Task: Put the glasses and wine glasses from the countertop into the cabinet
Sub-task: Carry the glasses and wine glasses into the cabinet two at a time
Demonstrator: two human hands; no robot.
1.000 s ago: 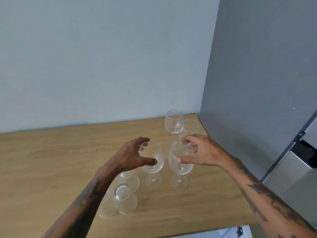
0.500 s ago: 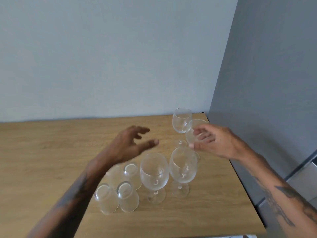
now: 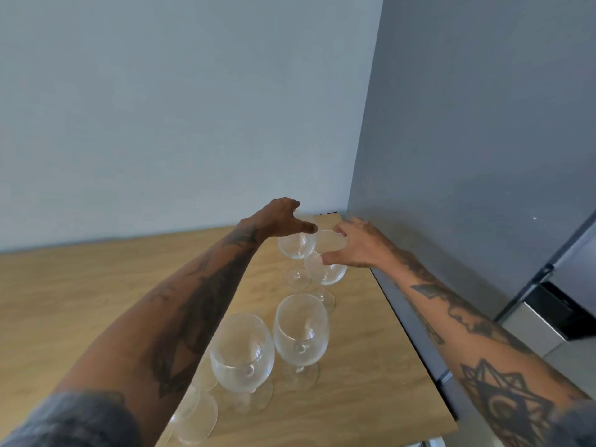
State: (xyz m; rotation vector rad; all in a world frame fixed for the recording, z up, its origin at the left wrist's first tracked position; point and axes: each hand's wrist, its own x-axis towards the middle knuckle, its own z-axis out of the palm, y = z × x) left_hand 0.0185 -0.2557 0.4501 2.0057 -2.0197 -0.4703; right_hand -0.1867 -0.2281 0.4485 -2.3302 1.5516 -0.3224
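You are looking down at a light wood-grain surface (image 3: 371, 366) that runs into a corner: a plain pale blue-grey wall (image 3: 177, 108) behind it and a tall dark grey panel (image 3: 467, 124) along its right edge. Past that panel, at the far right, a metallic appliance front (image 3: 532, 324) with a dark recess shows.

Your left hand (image 3: 277, 219) reaches over the far wine glass (image 3: 296, 248), thumb and fingers curled around its rim. Your right hand (image 3: 351, 245) is cupped on the rim of the wine glass beside it (image 3: 325, 272), thumb on the near side, fingers over the far side. Both glasses appear to stand on the surface in the back right corner, bowls touching or nearly so; whether either base has lifted, you cannot tell.

Closer to you, two more wine glasses stand side by side, untouched: a left one (image 3: 242, 353) and a right one (image 3: 301, 333). At the near edge, partly hidden under your left forearm, upturned tumblers (image 3: 196, 417) sit close together.
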